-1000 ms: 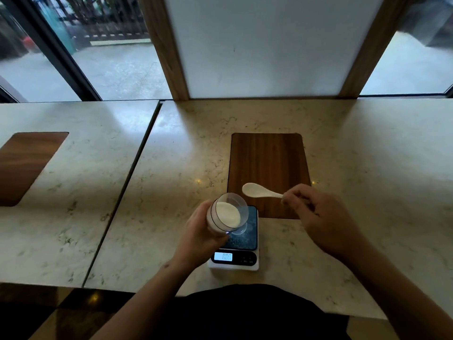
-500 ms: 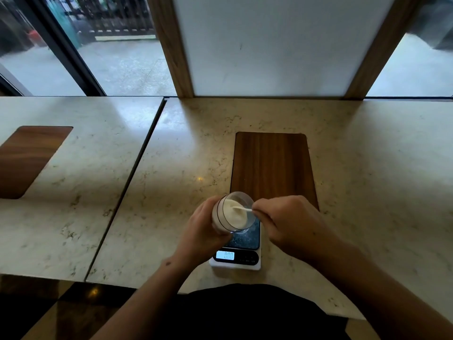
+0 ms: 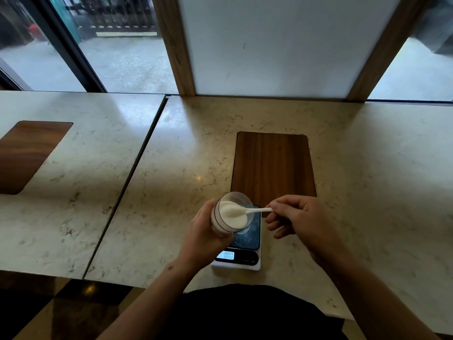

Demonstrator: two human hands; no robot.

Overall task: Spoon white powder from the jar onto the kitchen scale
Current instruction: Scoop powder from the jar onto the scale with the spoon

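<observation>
A clear jar (image 3: 224, 225) of white powder (image 3: 231, 215) is tilted with its mouth toward the right, held by my left hand (image 3: 204, 238) above the left part of a small white kitchen scale (image 3: 247, 262). The scale's dark platform (image 3: 252, 235) shows under the jar, and its lit display (image 3: 228, 255) reads zeros. My right hand (image 3: 300, 220) pinches the handle of a white spoon (image 3: 257, 211). The spoon's bowl is inside the jar mouth, heaped with powder.
The scale stands near the front edge of a marble counter (image 3: 367, 180). A dark wood inlay panel (image 3: 272, 168) lies just behind it. A second counter slab with another wood inlay (image 3: 27, 153) lies to the left across a seam. Windows and wooden posts stand behind.
My right hand carried the spoon from above the wood panel into the jar mouth, and the spoon now holds powder. The jar has stayed tilted over the scale.
</observation>
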